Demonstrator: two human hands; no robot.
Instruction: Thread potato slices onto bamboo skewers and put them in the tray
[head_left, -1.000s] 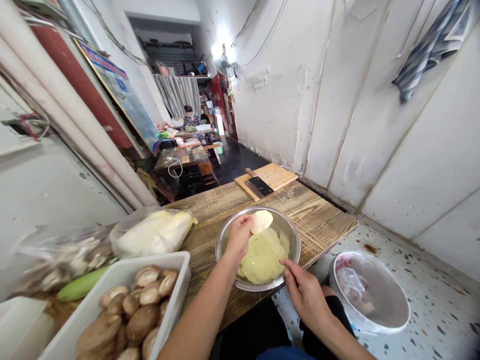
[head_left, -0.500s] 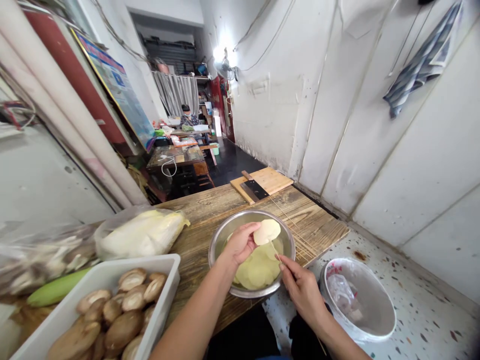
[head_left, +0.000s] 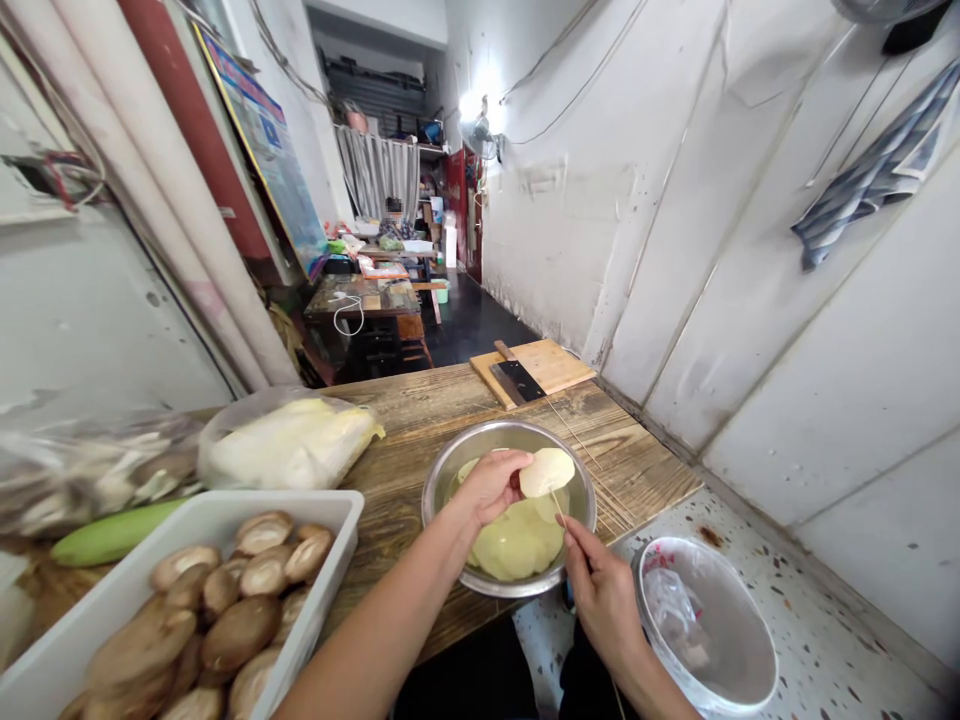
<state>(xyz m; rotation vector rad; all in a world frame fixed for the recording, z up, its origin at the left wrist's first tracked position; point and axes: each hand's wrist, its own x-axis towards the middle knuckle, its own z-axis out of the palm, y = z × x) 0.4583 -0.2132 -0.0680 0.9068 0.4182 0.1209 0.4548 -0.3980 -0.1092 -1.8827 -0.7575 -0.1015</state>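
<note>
Just above the metal bowl (head_left: pixel 441 490), the left hand (head_left: pixel 491 486) had a pale slice (head_left: pixel 547 471) pinched at its left edge, broad face showing. Right hand (head_left: pixel 604 590): fingers clamped on a thin stick (head_left: pixel 558 508). Stick's long axis ran up and away from the person, leaning left, far end at the slice's near edge. Whether it had pierced, I couldn't tell. More slices (head_left: pixel 514 545) lay in the bowl.

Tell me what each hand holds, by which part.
Left hand: potato slice, by its left edge. Right hand: thin skewer, near the end at the slice.
</note>
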